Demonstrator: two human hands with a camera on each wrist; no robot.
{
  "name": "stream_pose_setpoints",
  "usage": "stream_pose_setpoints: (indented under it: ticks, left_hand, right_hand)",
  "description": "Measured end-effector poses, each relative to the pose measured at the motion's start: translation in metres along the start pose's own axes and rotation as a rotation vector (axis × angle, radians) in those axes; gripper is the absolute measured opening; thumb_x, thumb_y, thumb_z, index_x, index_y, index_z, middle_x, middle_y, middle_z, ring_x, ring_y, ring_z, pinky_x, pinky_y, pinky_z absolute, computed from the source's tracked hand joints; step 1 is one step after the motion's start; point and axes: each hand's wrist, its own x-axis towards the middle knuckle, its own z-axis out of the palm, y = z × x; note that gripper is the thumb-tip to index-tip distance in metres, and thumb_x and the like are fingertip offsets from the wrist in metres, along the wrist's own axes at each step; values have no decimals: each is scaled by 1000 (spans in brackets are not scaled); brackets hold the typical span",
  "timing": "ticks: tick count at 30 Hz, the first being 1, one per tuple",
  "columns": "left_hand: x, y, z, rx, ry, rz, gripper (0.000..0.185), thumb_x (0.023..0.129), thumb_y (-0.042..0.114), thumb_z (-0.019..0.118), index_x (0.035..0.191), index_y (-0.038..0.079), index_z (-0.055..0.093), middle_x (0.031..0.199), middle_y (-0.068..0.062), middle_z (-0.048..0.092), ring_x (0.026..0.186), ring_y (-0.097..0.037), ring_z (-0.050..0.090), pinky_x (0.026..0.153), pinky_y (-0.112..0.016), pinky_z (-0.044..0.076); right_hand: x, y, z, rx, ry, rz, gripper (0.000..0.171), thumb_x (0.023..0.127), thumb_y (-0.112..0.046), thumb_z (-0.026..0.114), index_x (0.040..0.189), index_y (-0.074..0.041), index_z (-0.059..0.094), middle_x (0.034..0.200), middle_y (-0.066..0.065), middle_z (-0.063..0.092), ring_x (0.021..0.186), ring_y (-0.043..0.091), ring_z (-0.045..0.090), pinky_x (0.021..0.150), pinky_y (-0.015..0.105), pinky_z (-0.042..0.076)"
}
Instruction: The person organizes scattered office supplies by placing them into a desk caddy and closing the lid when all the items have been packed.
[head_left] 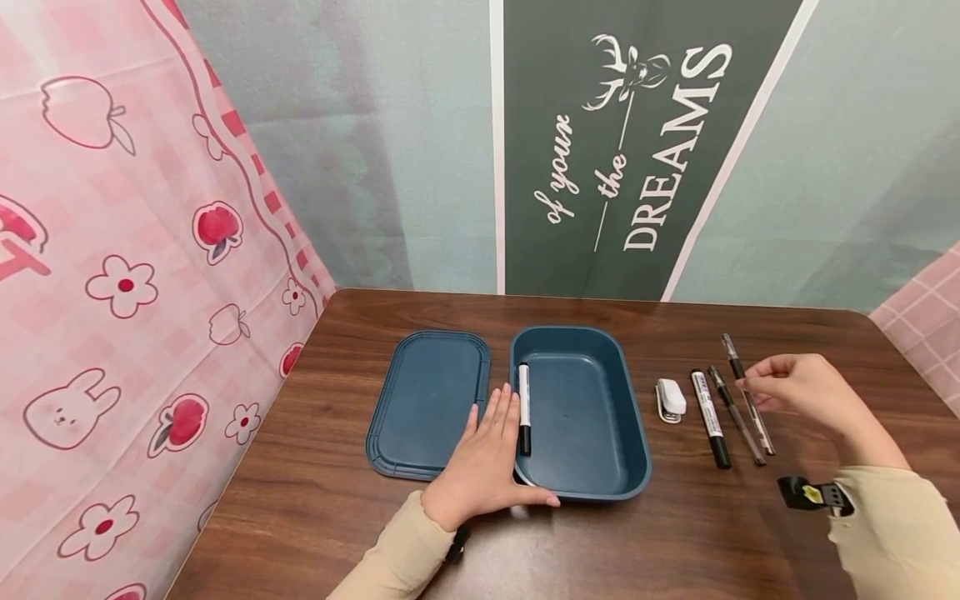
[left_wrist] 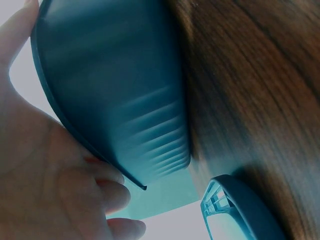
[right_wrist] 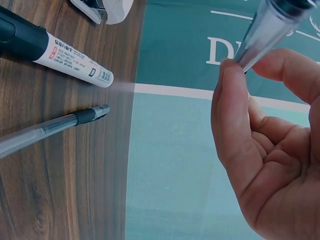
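Clear-barrelled gel pen [head_left: 747, 406] pinched between thumb and fingertips of right hand [head_left: 798, 387], lifted off dark wooden table [head_left: 315, 500]. Left hand [head_left: 483, 467] flat, fingers straight, bracing deep blue plastic box [head_left: 600, 467] to keep it steady; black-and-white marker [head_left: 523, 408] already inside.

A dark wooden table [head_left: 315, 483] carries a blue lid [head_left: 427, 400], a blue tray [head_left: 600, 450], a white stapler [head_left: 670, 399], a marker [head_left: 709, 417] and a pen [head_left: 735, 412], all left of the right hand's [head_left: 802, 387] grip.
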Motion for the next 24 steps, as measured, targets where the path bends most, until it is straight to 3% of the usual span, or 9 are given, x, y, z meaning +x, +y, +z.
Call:
stream_pose_setpoints:
  ticks: [24]
  left_hand:
    - [0,0,-1,-3,3,1,127,67,80,58,150,-1,8,157,-16,1,144,-29,3,112,-52,13]
  right_hand:
    - [3,-18,11,-36,-26,-12,22,91,-2,56,93,20,59,76,6,69,60,7,63,60,29,56]
